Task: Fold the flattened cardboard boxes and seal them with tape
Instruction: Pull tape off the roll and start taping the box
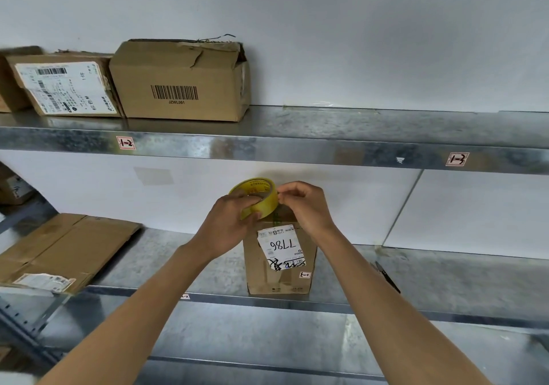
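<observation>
A small folded cardboard box [279,269] with a white label marked 7786 stands upright on the middle metal shelf [445,277]. Just above its top, my left hand [234,221] grips a yellow tape roll [258,196], fingers curled round its rim. My right hand [303,203] pinches at the roll's right edge, where the tape end sits; the end itself is too small to make out. Both hands hide the box's top flaps. A flattened cardboard box [65,251] lies on the same shelf at the left.
Small black scissors [386,276] lie on the shelf to the right of the box. The upper shelf [326,141] carries a barcode box [181,81] and a labelled box [65,87] at the left. A white wall backs both shelves.
</observation>
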